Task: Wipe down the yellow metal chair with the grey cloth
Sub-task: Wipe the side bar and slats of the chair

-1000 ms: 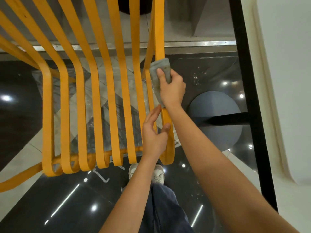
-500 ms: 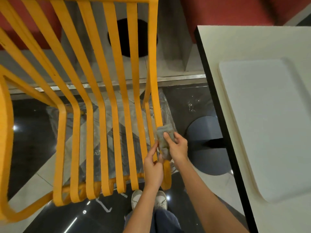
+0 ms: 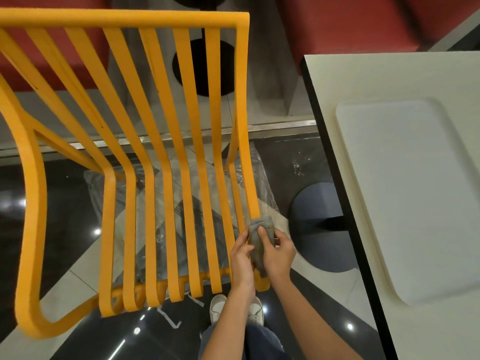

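Cloth [image 3: 261,239] is wrapped round the rightmost slat of the chair [image 3: 181,141], near the seat's front edge. Right hand [image 3: 276,252] closed on it, w/ thumb pressed on top. Left hand [image 3: 241,258] just beside, fingers curled at the cloth's left edge (prob. pinching the slat too, hard to see). White tabletop [image 3: 363,81] to the right; shoes [image 3: 255,311] on the glossy floor below.

Even, fairly bright indoor light falls from overhead, and the glossy dark floor [image 3: 65,193] throws back small white glints (pinpoints and short streaks). The white surface [image 3: 389,81] looks nearly washed out. Wide-angle bowing bends the yellow chair [image 3: 124,19] slats near the left edge; focus stays crisp.
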`<action>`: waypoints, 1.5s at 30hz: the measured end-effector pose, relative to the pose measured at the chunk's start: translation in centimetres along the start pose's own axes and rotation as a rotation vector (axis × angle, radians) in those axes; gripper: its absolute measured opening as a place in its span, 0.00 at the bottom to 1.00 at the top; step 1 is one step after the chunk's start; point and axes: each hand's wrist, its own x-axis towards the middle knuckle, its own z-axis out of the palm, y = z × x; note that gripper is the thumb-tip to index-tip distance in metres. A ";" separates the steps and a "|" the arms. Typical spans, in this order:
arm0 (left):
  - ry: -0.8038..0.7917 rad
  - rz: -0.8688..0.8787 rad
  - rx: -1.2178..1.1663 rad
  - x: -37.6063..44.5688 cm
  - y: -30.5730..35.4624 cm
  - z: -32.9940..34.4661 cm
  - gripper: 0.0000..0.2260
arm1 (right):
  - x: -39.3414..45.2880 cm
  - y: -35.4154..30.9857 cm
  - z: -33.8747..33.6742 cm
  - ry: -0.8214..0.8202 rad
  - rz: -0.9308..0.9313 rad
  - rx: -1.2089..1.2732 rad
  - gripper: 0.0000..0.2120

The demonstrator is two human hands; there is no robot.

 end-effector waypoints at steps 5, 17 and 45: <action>-0.016 -0.024 -0.028 0.0 0.3 -0.1 0.15 | -1.5 0.8 -1.0 -0.039 -0.037 0.032 0.07; -0.056 -0.011 -0.009 -0.4 0.8 -0.3 0.13 | 1.4 -0.6 0.3 -0.018 -0.061 -0.060 0.06; -0.457 1.296 1.296 3.6 3.5 -2.8 0.23 | -2.1 0.3 -2.9 -0.127 -0.228 -0.191 0.12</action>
